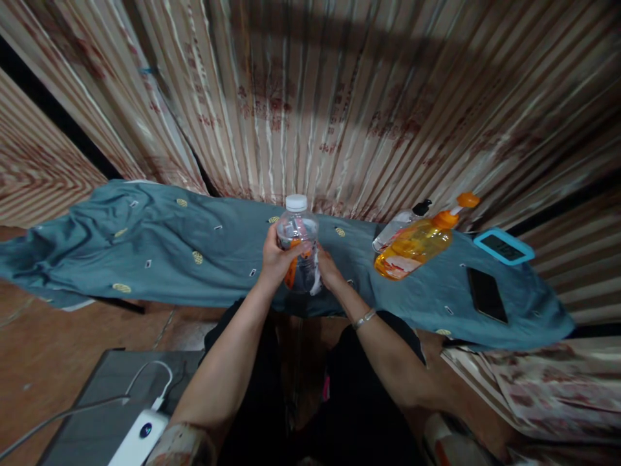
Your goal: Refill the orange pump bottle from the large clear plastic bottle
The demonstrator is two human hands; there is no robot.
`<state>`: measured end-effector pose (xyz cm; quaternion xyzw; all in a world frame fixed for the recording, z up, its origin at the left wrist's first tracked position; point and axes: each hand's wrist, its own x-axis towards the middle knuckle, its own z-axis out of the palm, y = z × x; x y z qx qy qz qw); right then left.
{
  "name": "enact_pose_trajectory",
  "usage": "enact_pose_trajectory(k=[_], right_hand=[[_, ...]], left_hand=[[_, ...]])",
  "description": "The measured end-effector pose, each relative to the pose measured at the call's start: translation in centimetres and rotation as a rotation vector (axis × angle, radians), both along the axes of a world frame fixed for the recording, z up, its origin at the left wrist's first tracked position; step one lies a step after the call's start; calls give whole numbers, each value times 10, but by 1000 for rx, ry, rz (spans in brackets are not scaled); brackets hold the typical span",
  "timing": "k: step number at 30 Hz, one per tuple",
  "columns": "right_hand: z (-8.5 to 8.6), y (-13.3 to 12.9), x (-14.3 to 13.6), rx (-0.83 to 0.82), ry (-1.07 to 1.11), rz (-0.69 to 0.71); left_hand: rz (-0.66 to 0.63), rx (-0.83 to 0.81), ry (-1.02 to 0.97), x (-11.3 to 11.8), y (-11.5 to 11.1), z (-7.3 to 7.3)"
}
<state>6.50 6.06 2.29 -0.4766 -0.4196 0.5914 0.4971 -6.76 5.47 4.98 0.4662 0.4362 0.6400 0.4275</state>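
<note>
A clear plastic bottle (303,228) with a white cap and an orange label stands upright at the middle of the cloth-covered table. My left hand (277,256) is wrapped round its left side, the thumb across the front. On the bottle's right side, my right hand (328,266) is closed against it, with its fingertips partly hidden behind the bottle. A silver bracelet circles my right wrist.
On the teal cloth (228,252), to the right, are an orange pump bottle (414,249), a clear pump bottle (395,228), a blue-framed clock (504,246) and a black phone (487,295). A white power bank (140,440) lies lower left; curtains hang behind.
</note>
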Motion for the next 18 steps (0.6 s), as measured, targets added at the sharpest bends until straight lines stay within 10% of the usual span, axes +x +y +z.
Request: enact_pose_trajectory(k=[4,13,18], right_hand=[[-8,-7,-4,-70,34,12],[59,10,35,163,153,-127],[57,11,45,242,109,-145]], left_hand=[[7,15,18,-9,2,-4],[-236,63,154,11,-13,0],[-142,130,334,3,-8,-3]])
